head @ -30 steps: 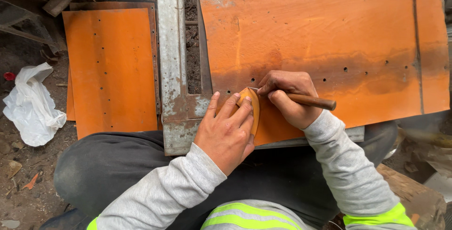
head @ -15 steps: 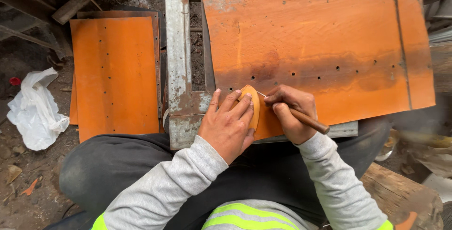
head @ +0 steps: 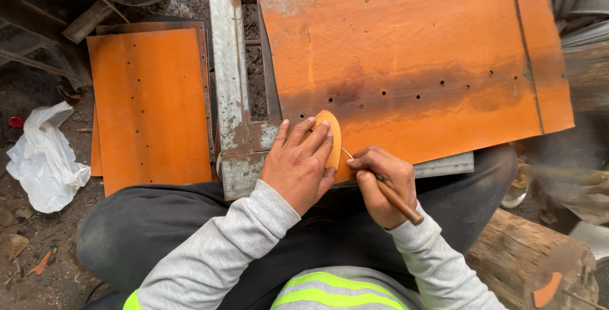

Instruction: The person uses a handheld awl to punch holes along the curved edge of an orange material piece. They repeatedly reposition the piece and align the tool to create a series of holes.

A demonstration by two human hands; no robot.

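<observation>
A large orange sheet (head: pixel 412 69) with small punched holes lies across a rusty metal frame (head: pixel 228 81) in front of me. My left hand (head: pixel 295 164) presses a small orange leaf-shaped template (head: pixel 332 133) flat on the sheet's near left corner. My right hand (head: pixel 380 183) grips a wooden-handled scriber (head: pixel 396 199), its thin metal point touching the sheet at the template's right edge. Both forearms wear grey sleeves.
A stack of smaller orange sheets (head: pixel 149 107) lies on the ground at left. A crumpled white plastic bag (head: pixel 44 158) sits further left. A wooden log (head: pixel 533 259) stands at lower right, with a small orange offcut (head: pixel 547 289) on it. Grey metal parts lie at top right.
My right hand has slid down along the template's right edge toward me, and the scriber handle now points down-right. The left hand stays on the template.
</observation>
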